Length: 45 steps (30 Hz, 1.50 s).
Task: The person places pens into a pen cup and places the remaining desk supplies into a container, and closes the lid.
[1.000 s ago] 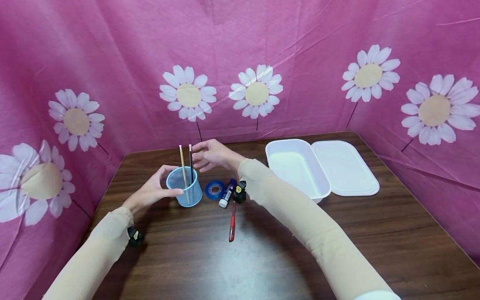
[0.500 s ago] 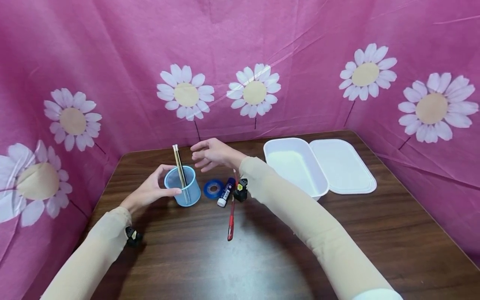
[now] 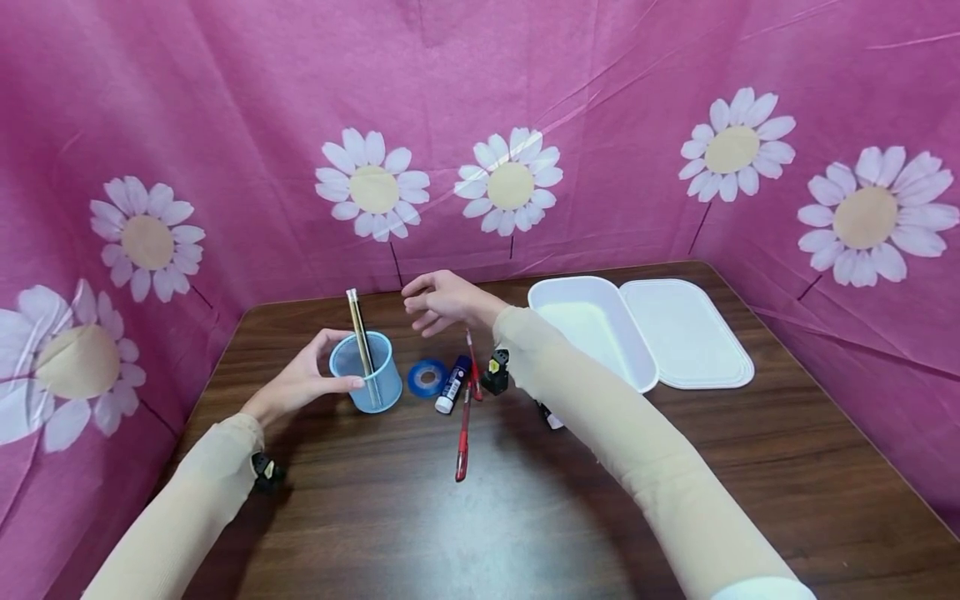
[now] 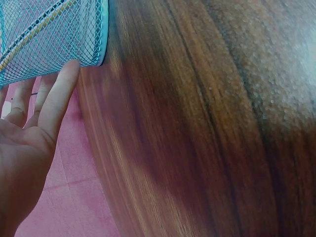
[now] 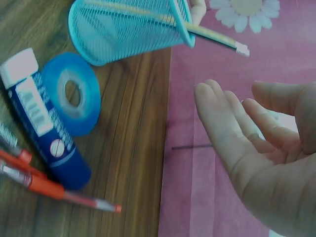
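My left hand [image 3: 306,380] grips a light blue mesh pencil cup [image 3: 384,385] from its left side, thumb across the front and fingers behind. Two pencils [image 3: 357,321], one yellowish and one dark, stand in the cup, leaning left with their eraser ends up. In the left wrist view the fingertips lie along the mesh wall. To the right of the cup, my right hand [image 3: 450,302] hovers over the back of the table, fingers loosely bent around nothing. Nearest below it are a roll of blue tape [image 3: 427,378] and a glue stick [image 3: 453,385] with a white cap.
Two red pens [image 3: 463,442] lie beside the glue stick. A white plastic container [image 3: 647,382] stands at the back right, its flat white lid [image 3: 693,333] next to it. Partly under my right forearm is a small black-and-white object [image 3: 552,419]. A pink flowered cloth hangs behind the table.
The dark pencil, earlier upright near my right fingers, now leans left against the yellowish one. My right hand has drawn away to the right, uncovering more of the red pens. My left hand stays on the cup.
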Motion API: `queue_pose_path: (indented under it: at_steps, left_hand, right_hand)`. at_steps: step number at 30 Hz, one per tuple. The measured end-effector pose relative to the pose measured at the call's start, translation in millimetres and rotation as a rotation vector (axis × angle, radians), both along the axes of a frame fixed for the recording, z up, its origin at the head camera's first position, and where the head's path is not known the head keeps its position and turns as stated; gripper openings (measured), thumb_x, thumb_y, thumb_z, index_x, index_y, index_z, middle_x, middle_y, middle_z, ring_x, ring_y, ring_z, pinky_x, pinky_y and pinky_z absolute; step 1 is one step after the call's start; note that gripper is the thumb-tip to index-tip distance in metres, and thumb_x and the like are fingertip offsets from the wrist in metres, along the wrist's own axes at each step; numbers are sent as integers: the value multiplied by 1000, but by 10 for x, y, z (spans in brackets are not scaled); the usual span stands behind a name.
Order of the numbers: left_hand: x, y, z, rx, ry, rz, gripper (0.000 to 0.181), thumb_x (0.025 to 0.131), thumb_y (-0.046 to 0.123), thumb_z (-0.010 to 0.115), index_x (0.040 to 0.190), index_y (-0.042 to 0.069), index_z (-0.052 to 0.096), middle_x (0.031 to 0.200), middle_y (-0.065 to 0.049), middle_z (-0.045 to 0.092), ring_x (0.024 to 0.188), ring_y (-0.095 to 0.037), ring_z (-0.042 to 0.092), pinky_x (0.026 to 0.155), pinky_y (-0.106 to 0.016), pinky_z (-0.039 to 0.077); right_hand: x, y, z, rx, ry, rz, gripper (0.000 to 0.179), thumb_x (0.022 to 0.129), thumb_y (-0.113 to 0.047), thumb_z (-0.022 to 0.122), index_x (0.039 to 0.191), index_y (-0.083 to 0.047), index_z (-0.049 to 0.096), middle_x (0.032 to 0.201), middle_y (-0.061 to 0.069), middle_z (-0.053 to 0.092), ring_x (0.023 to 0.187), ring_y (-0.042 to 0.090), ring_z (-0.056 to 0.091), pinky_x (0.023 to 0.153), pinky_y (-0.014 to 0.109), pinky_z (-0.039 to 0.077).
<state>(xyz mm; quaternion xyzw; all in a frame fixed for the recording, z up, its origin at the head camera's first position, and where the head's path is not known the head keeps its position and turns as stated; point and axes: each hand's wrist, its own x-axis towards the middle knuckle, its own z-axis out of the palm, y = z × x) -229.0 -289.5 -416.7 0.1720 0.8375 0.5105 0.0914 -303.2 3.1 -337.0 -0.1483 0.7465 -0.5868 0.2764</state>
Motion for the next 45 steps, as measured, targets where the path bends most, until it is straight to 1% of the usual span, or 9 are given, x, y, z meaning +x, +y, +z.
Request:
queue_pose_path:
  at_steps: [9,15,18,24,26,29,33,38,45]
  left_hand:
    - [-13,21,10,11,3,-6,72,85,14,84,143,8,42,136,-14,52,120,-29,50,92,-26,49]
    - [-7,39,-9,23,3,-21,73,86,15,83,145,11,40,138,-13,51,119,-30,52,96,-29,45]
    - [-11,47,-5,27,0,-22,74,86,15,84,145,12,40,138,-12,51,119,-30,53,96,-29,45]
    - [-7,40,19,-13,-8,-15,74,86,21,84,145,14,40,138,-11,51,123,-28,50,97,-30,45]
    - [0,30,22,-22,-13,-9,73,86,22,84,145,15,41,137,-11,52,124,-27,49,96,-29,46]
    - [13,10,17,-22,-8,-7,73,87,21,83,146,13,40,138,-12,51,124,-28,49,96,-28,45]
    - [39,-18,4,-27,-7,-5,73,87,20,83,146,13,39,137,-12,51,123,-28,49,96,-27,45]
    - [53,-22,1,-19,-6,-4,73,88,19,82,146,13,39,136,-13,52,123,-27,48,94,-25,46]
    - [45,-22,-1,-4,1,-12,73,87,18,83,145,11,39,136,-13,53,124,-28,48,94,-24,47]
  right_hand:
    - [-107,319,-282,140,-29,-148,42,102,-16,63,140,0,52,138,23,56,105,42,67,76,42,61]
    - [-100,490,-491,249,-69,-225,45,100,-15,66,138,2,49,114,29,64,82,31,68,70,41,62]
    - [-98,556,-594,292,-60,-231,43,100,-18,67,134,4,50,105,25,68,79,28,68,69,40,62]
    - [-95,615,-789,345,-62,-269,61,96,-26,74,140,6,45,115,16,62,85,27,68,66,37,62]
    - [-93,604,-831,351,-68,-297,59,93,-31,76,133,6,53,115,15,62,86,27,67,65,36,61]
    - [-89,567,-877,359,-67,-334,46,88,-37,81,107,2,63,106,12,64,84,25,66,63,34,61]
    - [-69,509,-905,364,-79,-334,41,85,-37,84,81,-7,56,92,8,56,77,23,59,62,34,61]
    - [-60,458,-914,418,-48,-336,43,83,-32,87,73,-10,51,77,6,50,68,19,54,58,34,60]
    - [-114,379,-923,569,-15,-360,37,80,-25,90,72,-8,58,68,5,51,58,17,56,53,32,59]
